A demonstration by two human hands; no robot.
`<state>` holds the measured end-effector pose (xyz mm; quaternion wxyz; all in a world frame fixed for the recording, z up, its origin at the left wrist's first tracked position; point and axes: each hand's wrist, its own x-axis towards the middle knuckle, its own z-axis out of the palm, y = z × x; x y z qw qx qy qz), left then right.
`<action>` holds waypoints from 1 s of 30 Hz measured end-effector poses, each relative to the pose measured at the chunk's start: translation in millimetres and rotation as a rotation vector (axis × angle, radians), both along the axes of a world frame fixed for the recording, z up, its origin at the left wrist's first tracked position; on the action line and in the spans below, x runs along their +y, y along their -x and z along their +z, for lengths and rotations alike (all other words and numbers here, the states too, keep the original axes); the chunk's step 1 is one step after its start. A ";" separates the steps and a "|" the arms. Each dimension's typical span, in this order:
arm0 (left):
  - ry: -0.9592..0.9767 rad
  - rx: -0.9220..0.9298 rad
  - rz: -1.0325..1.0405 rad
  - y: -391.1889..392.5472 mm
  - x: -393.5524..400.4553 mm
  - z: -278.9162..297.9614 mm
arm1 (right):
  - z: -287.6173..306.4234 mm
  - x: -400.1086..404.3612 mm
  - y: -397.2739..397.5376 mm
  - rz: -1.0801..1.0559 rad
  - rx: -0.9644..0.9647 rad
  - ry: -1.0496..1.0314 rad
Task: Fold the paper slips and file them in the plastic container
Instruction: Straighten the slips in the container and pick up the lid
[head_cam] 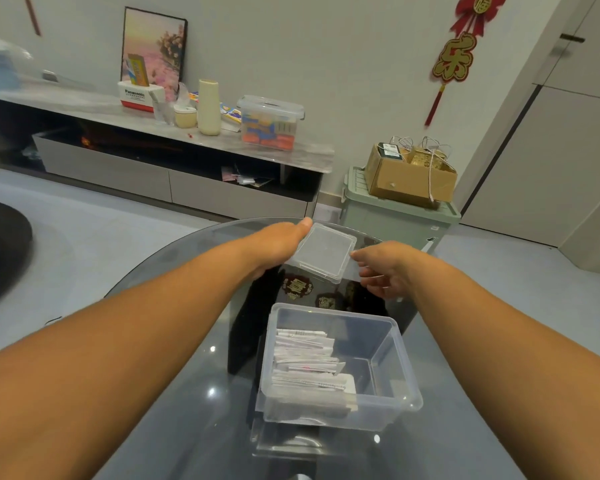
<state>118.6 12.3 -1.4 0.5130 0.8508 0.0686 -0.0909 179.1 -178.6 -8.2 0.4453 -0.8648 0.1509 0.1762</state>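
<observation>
**Both hands on the lid, slips already in the box**

Your clear rectangular plastic container (340,365) sits open on the round dark glass table (187,393), nearest you. Folded white paper slips (305,358) stand stacked along its left side. Beyond it, your left hand (278,244) and right hand (385,268) hold the translucent plastic lid (324,252) by opposite edges, fingers curled against it.
</observation>
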 end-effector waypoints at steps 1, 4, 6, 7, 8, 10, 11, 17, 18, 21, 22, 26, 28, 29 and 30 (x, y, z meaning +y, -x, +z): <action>-0.045 0.032 -0.018 -6.1 -2.1 -5.1 | -0.5 2.5 -2.5 0.013 0.028 -0.011; -0.139 0.024 -0.047 -20.9 -6.7 -16.6 | -2.1 9.3 -9.8 0.005 0.053 -0.062; -0.109 -0.002 -0.018 -25.4 -9.1 -16.8 | -2.4 10.5 -13.7 -0.046 0.038 -0.115; -0.064 -0.015 0.006 -24.9 -9.8 -16.3 | -2.6 9.9 -14.5 -0.077 0.029 -0.130; 0.004 -0.029 0.040 -24.7 -9.3 -17.4 | -2.7 9.5 -15.2 -0.101 0.016 -0.140; 0.195 -0.021 0.098 -20.4 -7.6 -15.3 | 0.8 6.9 -13.1 -0.143 -0.021 -0.210; 0.263 -0.024 0.118 -16.3 -6.6 -11.7 | 4.6 5.3 -10.8 -0.164 -0.052 -0.261; 0.177 -0.173 0.279 31.1 8.6 27.9 | 41.0 -20.6 30.3 -0.089 -0.152 -0.541; 0.182 -0.157 0.280 40.6 13.7 32.0 | 46.6 -25.9 41.5 -0.029 -0.154 -0.536; 0.233 -0.057 0.227 74.5 22.0 41.1 | 58.4 -37.6 82.0 0.143 -0.114 -0.479; 0.230 -0.033 0.194 86.0 22.8 41.8 | 59.1 -40.0 93.1 0.187 -0.094 -0.471; 0.256 0.030 0.080 126.5 22.6 34.9 | 49.9 -44.1 125.9 0.251 -0.083 -0.437; 0.256 0.048 0.075 141.2 19.9 29.0 | 38.8 -44.3 135.6 0.210 -0.151 -0.405; 0.259 0.051 0.086 146.1 17.6 26.7 | 33.4 -43.7 138.5 0.191 -0.202 -0.362; 0.263 0.046 0.100 149.9 15.4 24.4 | 29.4 -42.4 141.5 0.176 -0.260 -0.312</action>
